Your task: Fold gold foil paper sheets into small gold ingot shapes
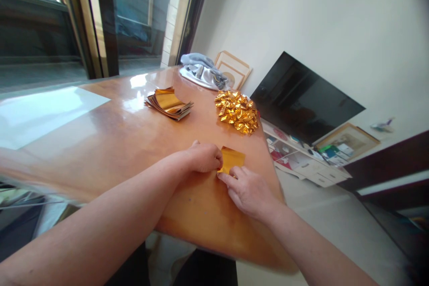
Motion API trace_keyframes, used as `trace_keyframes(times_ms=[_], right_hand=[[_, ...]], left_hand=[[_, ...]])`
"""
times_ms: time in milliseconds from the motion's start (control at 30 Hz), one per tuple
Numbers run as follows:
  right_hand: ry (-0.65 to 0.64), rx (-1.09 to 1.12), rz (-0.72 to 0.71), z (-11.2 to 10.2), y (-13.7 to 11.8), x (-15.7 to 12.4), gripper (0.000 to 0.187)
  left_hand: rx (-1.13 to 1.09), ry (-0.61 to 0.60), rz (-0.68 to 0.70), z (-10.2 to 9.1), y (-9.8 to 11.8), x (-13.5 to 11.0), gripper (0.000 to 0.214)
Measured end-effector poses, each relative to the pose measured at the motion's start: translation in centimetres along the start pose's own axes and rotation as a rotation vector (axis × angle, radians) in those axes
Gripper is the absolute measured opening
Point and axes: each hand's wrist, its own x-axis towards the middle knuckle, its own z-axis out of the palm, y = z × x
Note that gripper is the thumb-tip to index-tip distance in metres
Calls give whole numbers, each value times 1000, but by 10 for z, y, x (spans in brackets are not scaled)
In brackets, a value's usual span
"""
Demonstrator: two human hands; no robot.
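So, I'm grasping the near edge of the gold sheet [233, 158] on the table [208, 214], my left hand [209, 158] seemingly pinching from nine o'clock, my right hand [246, 187] from five. It's looking thin; if I'm pulling unevenly, I'm probably risking a skewed crease or tear.

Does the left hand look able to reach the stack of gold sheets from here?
Probably yes: the stack of gold sheets lies ahead and left of the left hand, with only table surface showing between, though that hand is at the single sheet.
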Motion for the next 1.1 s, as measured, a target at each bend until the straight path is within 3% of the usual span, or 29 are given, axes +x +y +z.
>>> trace_keyframes(times_ms=[233,500,833,1100], right_hand=[[62,141,88,0,-1,-4,36],[362,407,448,30,26,-22,25],[381,431,370,43,25,-26,20],[490,453,376,38,31,-23,15]], left_hand=[[10,4,2,-3,3,-3,21],[64,35,35,-2,6,-6,21],[177,87,153,-1,6,-9,18],[207,256,288,-2,10,-10,26]])
